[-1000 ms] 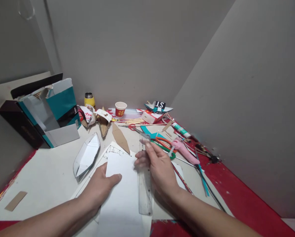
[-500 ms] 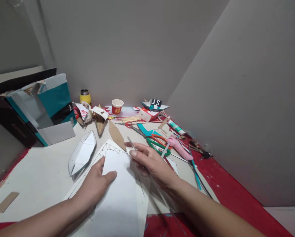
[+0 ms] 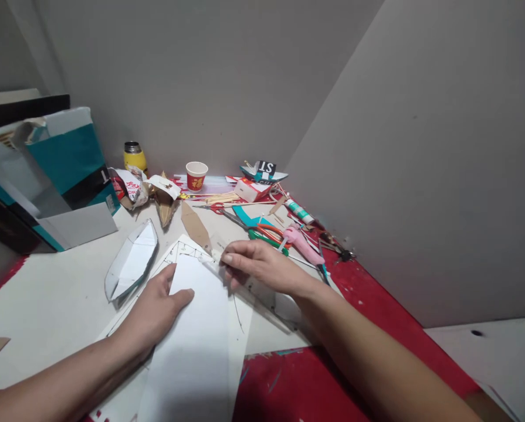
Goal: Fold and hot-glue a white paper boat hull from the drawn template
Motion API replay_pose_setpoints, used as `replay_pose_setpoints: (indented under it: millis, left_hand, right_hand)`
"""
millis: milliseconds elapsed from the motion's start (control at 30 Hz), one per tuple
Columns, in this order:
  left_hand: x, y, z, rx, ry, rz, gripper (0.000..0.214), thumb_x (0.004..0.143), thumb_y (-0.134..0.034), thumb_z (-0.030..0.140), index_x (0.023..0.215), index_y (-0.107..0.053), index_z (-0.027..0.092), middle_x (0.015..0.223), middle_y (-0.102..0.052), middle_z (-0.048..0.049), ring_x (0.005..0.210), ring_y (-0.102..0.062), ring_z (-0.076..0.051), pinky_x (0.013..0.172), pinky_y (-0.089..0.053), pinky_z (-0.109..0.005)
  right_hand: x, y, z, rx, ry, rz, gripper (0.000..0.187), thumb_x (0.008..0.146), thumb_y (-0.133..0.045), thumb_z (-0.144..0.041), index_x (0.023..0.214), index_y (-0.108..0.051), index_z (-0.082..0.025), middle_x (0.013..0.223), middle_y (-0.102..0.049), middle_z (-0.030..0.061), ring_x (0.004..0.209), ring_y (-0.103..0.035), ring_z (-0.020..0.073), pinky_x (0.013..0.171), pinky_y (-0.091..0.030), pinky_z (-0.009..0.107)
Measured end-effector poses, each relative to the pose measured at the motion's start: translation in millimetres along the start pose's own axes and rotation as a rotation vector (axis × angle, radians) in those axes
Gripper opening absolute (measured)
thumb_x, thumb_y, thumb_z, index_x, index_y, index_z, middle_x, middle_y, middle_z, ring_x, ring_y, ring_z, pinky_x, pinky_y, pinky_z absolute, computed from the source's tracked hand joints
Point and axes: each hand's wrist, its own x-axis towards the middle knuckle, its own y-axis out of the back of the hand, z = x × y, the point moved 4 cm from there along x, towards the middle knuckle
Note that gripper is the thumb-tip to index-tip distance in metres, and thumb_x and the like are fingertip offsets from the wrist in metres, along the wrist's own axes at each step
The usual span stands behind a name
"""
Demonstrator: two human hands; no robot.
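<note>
My left hand point(image 3: 154, 308) lies flat on a white sheet of paper point(image 3: 196, 340), fingers spread, thumb on its upper edge. My right hand point(image 3: 257, 266) pinches a clear plastic ruler point(image 3: 249, 290) and holds it low over the sheet's right side, slanting down to the right. Under the white sheet lies another sheet with drawn pencil lines point(image 3: 180, 251). A white paper boat hull point(image 3: 132, 261) rests just left of my left hand.
A brown card boat shape point(image 3: 195, 225), scissors with orange and green handles point(image 3: 266, 234), a pink glue gun point(image 3: 304, 246), a glue stick point(image 3: 300, 211), a paper cup point(image 3: 196, 174), a yellow jar point(image 3: 135, 156) and a teal box point(image 3: 64, 176) crowd the back. Grey walls close the corner.
My right hand swung the ruler from upright down to a flat slant across the sheet's right side. The view shifted right. My left hand stayed on the paper.
</note>
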Motion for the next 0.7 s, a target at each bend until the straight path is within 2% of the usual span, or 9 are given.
replay_pose_setpoints:
  millis: [167, 367, 533, 700]
  left_hand:
    - [0.2, 1.6, 2.3, 0.052, -0.014, 0.02, 0.057, 0.07, -0.063, 0.013, 0.127, -0.06, 0.016, 0.106, -0.074, -0.0145, 0.08, -0.072, -0.028, 0.065, -0.055, -0.032]
    - [-0.4, -0.9, 3.8, 0.002, -0.007, 0.012, 0.057, 0.069, -0.062, 0.01, 0.125, -0.062, 0.017, 0.108, -0.074, -0.0139, 0.086, -0.072, -0.028, 0.069, -0.055, -0.031]
    - [-1.0, -0.5, 3.3, 0.032, -0.012, 0.012, 0.055, 0.067, -0.061, 0.008, 0.121, -0.064, 0.016, 0.11, -0.073, -0.0137, 0.086, -0.072, -0.027, 0.069, -0.055, -0.03]
    - [0.3, -1.7, 3.1, 0.057, -0.035, -0.025, 0.063, 0.07, -0.057, 0.008, 0.132, -0.053, 0.017, 0.117, -0.071, -0.012, 0.086, -0.071, -0.025, 0.069, -0.055, -0.031]
  right_hand:
    - [1.6, 2.9, -0.9, -0.058, 0.002, -0.022, 0.033, 0.086, -0.056, -0.049, 0.073, -0.054, -0.019, 0.064, -0.064, -0.0011, 0.054, -0.062, 0.0131, 0.051, -0.045, 0.023]
    - [-3.4, -1.4, 0.5, -0.272, 0.005, -0.137, 0.03, 0.093, -0.047, -0.036, 0.071, -0.06, -0.019, 0.055, -0.059, -0.0025, 0.047, -0.057, 0.013, 0.05, -0.043, 0.024]
    - [-7.3, -3.9, 0.3, -0.425, 0.026, -0.198, 0.03, 0.095, -0.039, -0.023, 0.09, -0.068, -0.017, 0.06, -0.059, -0.002, 0.05, -0.059, 0.0129, 0.052, -0.044, 0.023]
    - [-9.2, -4.7, -5.9, -0.582, 0.091, -0.243, 0.031, 0.093, -0.042, -0.017, 0.111, -0.066, -0.011, 0.072, -0.065, 0.0025, 0.06, -0.06, 0.0129, 0.06, -0.046, 0.024]
